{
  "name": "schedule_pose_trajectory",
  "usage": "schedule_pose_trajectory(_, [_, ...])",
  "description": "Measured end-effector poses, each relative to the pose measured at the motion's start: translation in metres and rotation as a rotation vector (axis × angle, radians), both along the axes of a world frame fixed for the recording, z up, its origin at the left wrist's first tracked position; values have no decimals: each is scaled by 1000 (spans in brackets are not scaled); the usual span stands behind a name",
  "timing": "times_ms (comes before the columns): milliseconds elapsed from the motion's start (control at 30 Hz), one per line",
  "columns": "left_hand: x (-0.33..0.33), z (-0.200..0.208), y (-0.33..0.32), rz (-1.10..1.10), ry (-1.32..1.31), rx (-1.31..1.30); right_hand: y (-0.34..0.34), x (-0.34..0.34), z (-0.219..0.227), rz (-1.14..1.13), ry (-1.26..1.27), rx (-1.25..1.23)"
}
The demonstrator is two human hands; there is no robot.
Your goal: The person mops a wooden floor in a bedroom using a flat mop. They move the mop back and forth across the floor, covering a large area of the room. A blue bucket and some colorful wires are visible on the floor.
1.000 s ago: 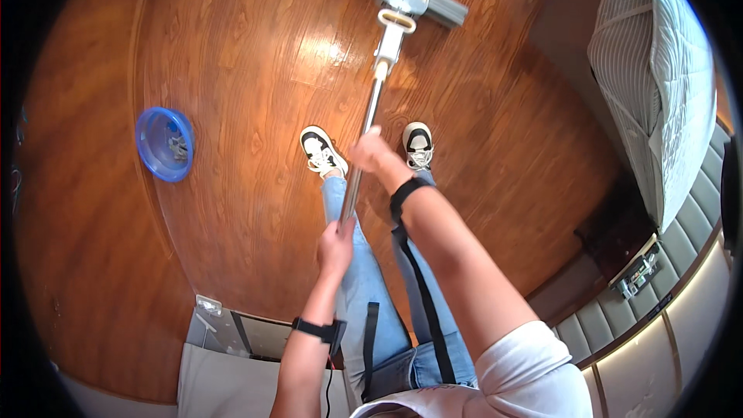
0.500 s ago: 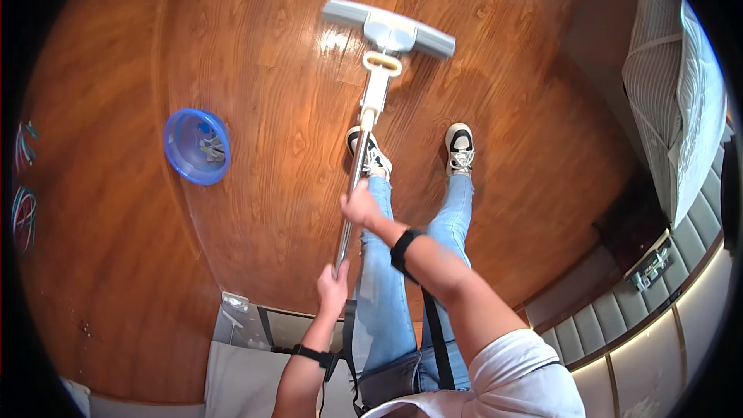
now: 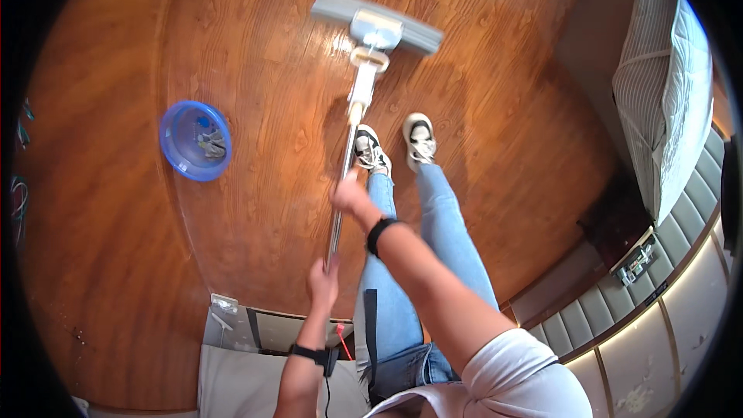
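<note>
1. Now left hand (image 3: 322,282) and right hand (image 3: 352,195) both clasp the squeeze mop (image 3: 361,89).
2. Its grey head (image 3: 377,29) has shifted closer to the blue basin (image 3: 172,156), beyond the sneakers (image 3: 419,139), so it covers nearer floorboards (image 3: 271,93).

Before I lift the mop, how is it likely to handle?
The mop should stay stiff rather than flop, since its metal pole looks straight. It may feel front-heavy and twist, as the wide head sits far beyond the left hand and right hand. The shiny, smooth-looking pole could be slippery.
</note>
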State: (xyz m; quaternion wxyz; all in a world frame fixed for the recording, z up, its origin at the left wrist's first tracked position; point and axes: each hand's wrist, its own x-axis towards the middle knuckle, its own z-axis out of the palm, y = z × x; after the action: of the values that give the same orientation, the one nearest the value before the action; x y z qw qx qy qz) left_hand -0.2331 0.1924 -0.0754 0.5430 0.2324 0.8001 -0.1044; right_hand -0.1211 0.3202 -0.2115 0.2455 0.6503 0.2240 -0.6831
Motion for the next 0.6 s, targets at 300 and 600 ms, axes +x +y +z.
schedule_pose_trajectory(300, [44,24,20,59,84,-115,5,17,34,120,-32,222])
schedule_pose_trajectory(600, [64,-58,152,127,-77,104,173,42,-24,156,-131,405])
